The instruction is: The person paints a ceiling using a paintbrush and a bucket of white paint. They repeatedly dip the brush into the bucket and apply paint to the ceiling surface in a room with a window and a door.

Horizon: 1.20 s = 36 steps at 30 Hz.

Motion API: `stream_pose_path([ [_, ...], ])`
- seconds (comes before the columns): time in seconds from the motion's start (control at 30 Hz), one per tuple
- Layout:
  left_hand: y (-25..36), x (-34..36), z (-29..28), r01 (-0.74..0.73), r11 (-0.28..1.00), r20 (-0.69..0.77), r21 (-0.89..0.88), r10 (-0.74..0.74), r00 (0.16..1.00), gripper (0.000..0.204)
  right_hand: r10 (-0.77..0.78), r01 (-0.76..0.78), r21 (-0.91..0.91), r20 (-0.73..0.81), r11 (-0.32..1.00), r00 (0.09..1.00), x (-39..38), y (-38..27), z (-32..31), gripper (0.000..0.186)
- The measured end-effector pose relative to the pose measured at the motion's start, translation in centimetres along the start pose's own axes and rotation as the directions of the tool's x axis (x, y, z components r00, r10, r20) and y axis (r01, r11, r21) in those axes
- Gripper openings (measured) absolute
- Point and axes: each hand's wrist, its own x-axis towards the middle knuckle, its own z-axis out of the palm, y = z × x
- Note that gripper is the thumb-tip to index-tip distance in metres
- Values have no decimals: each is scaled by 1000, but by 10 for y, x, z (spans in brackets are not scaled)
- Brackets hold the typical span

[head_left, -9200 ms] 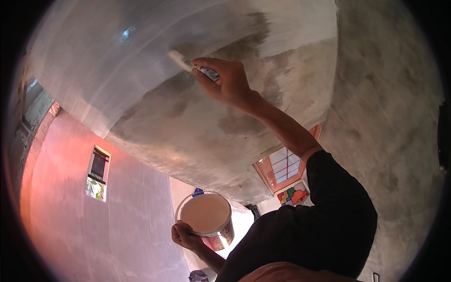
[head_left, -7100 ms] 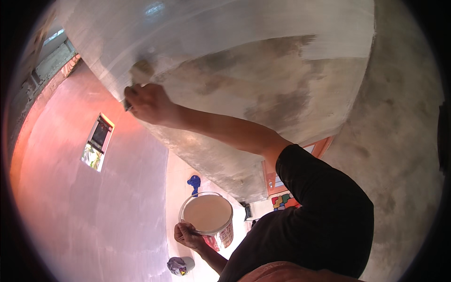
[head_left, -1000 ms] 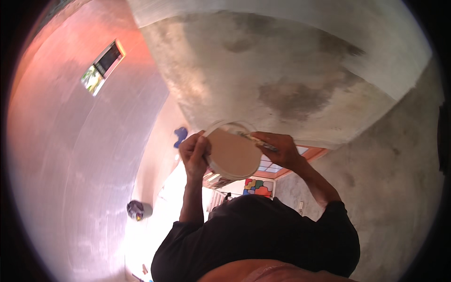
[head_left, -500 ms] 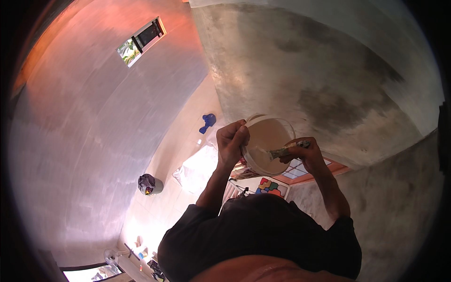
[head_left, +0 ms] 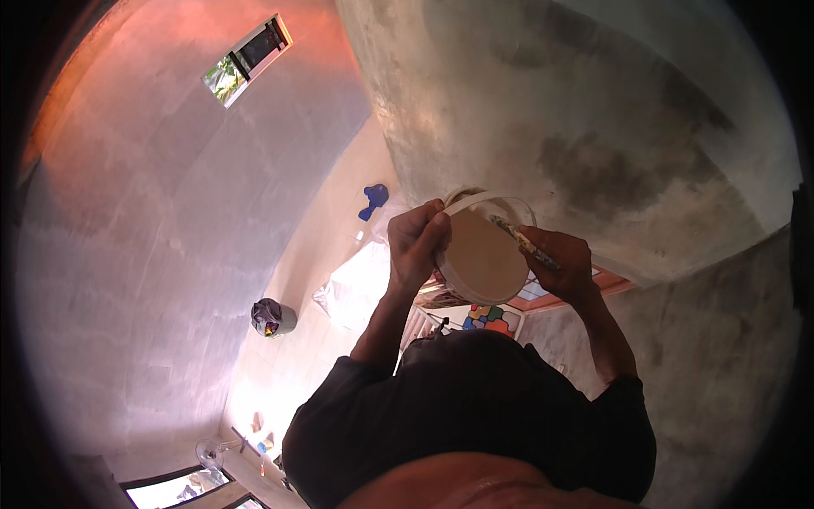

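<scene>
My left hand [head_left: 417, 242] is closed on the left rim of a pale plastic bucket [head_left: 490, 302], near where its white handle [head_left: 479, 198] arches over the top. Beige paint [head_left: 479, 261] shows inside, its surface smooth. At the bucket's right side my right hand [head_left: 563, 260] grips a paint-smeared paintbrush [head_left: 532, 248]. The brush points up and left, with its bristle end over the bucket's upper right part. I cannot tell whether the bristles touch the inner wall.
A patchy grey wall [head_left: 543, 110] rises ahead and to the right, meeting a lighter wall [head_left: 186, 212] at a corner. On the floor are a blue object [head_left: 373, 202], a white sheet [head_left: 352, 288] and a lined bin [head_left: 273, 317]. A wood-framed window [head_left: 606, 282] sits behind my right hand.
The paintbrush has come up from the paint towards the bucket's upper right rim and now points up-left. My right hand has turned and shifted slightly right; my left hand keeps its hold.
</scene>
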Motion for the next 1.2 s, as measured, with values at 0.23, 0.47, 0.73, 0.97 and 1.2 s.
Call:
stream_pose_path([
  [0.23,5,-5,0,-1,999,-186,-36,-5,983,31,321,-259,330,-147,908,936,-12,-7,-2,22],
  [0.47,-1,-1,-4,-84,994,-96,-68,77,992,30,487,-391,863,204,320,849,-12,6,5,19],
  [0.73,-11,-2,-10,-103,988,-110,-113,91,990,29,467,-423,842,242,335,851,-10,8,12,19],
  [0.97,-4,-6,-9,-23,992,-71,-127,14,997,30,271,-244,281,-58,928,961,-3,-1,1,22],
  [1.2,6,-9,-4,-96,992,-139,81,107,985,35,-38,27,-69,-154,997,987,-13,-2,13,26],
])
